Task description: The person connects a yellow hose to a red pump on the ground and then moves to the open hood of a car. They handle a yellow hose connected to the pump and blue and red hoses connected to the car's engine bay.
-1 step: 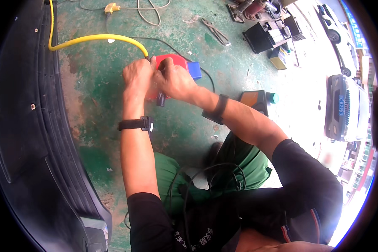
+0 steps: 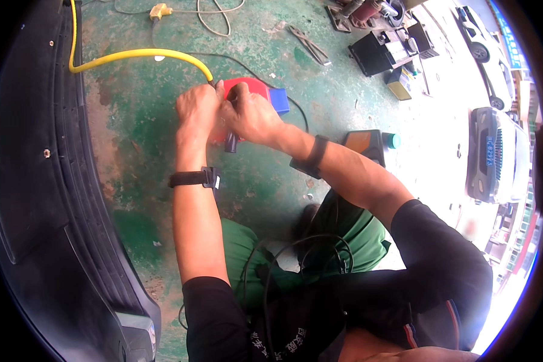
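Observation:
My left hand (image 2: pixel 196 111) is closed at the end of a yellow hose (image 2: pixel 145 53), whose dark tip goes in among the fingers. Pressed right beside it, my right hand (image 2: pixel 253 116) is closed around a dark, rounded handle-like piece. A black end (image 2: pixel 230 143) of something sticks out below the two hands; its kind is hidden. Behind the hands, partly covered by them, a red thing (image 2: pixel 247 85) with a blue block (image 2: pixel 279 101) at its right side sits low over the floor.
A large black vehicle panel (image 2: pixel 30 199) runs along the left. On the green floor (image 2: pixel 133 120) lie a thin dark cable, metal tongs-like tool (image 2: pixel 309 45) and yellow connector (image 2: pixel 161 11). To the right stand a jug with a teal cap (image 2: pixel 368 145), a black battery (image 2: pixel 383 51) and parked cars (image 2: pixel 495 154).

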### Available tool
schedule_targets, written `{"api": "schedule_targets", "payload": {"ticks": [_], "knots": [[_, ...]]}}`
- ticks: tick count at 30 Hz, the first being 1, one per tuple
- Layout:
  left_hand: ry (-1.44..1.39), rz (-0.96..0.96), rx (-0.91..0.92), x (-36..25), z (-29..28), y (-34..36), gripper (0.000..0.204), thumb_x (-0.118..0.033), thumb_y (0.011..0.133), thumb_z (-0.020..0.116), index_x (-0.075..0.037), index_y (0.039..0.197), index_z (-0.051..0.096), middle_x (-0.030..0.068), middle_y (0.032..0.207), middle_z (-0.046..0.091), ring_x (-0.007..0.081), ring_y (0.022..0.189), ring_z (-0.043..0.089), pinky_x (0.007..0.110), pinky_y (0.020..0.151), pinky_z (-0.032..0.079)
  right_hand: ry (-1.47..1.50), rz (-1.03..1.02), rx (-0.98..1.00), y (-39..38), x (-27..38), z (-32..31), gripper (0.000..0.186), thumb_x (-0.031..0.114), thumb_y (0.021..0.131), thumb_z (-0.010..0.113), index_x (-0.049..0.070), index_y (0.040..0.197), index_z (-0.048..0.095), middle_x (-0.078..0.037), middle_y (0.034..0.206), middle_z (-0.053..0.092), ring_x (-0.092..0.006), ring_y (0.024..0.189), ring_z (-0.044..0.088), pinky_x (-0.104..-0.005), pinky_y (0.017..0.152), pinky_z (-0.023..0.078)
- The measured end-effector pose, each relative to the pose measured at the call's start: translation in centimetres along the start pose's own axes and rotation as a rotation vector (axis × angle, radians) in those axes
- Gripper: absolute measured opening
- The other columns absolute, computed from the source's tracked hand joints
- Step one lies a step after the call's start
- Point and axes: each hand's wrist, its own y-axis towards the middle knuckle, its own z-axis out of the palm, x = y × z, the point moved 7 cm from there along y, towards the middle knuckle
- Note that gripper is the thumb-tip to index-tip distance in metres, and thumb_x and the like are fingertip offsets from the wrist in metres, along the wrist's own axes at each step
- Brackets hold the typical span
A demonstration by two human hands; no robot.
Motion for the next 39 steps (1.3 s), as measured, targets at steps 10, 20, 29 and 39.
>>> {"api": "schedule_targets", "payload": {"ticks": [10, 20, 29, 39], "knots": [[-0.033, 0.004, -0.056, 0.24, -0.07, -0.13, 0.066, -0.056, 0.098, 0.039, -0.003, 0.077, 0.072, 0.0215, 0.077, 0.069, 0.0403, 0.078, 0.068, 0.049, 0.071, 0.053, 0.044, -0.033, 0.001, 0.50, -0.10, 0.13, 0.036, 0.023, 0.091, 0.054, -0.011, 0.100, 0.048, -0.031, 0.071, 0.062, -0.0470, 0.070, 0.063, -0.0526, 0.063, 0.051], [-0.043, -0.156, -0.059, 0.37, -0.61, -0.06, 0.076, -0.068, 0.092, 0.041, 0.000, 0.077, 0.072, 0.0236, 0.079, 0.069, 0.0407, 0.081, 0.068, 0.049, 0.071, 0.053, 0.026, -0.077, -0.012, 0.78, -0.33, 0.32, 0.035, 0.023, 0.091, 0.052, -0.011, 0.096, 0.046, -0.030, 0.069, 0.061, -0.0474, 0.065, 0.062, -0.0548, 0.060, 0.050], [-0.050, -0.029, -0.022, 0.10, -0.26, 0.08, 0.060, -0.053, 0.098, 0.042, -0.003, 0.082, 0.071, 0.0217, 0.080, 0.069, 0.0407, 0.081, 0.068, 0.050, 0.072, 0.053, 0.020, -0.071, 0.003, 0.75, -0.30, 0.27, 0.033, 0.023, 0.091, 0.052, -0.009, 0.098, 0.049, -0.030, 0.073, 0.063, -0.0475, 0.070, 0.063, -0.0550, 0.065, 0.051], [-0.044, 0.038, -0.003, 0.09, -0.29, 0.44, 0.058, -0.051, 0.098, 0.044, -0.003, 0.080, 0.072, 0.0220, 0.078, 0.068, 0.0407, 0.079, 0.067, 0.050, 0.072, 0.053, 0.026, -0.053, 0.033, 0.84, -0.43, 0.35, 0.035, 0.025, 0.091, 0.053, -0.009, 0.098, 0.049, -0.029, 0.074, 0.064, -0.0473, 0.071, 0.064, -0.0545, 0.066, 0.051]]}}
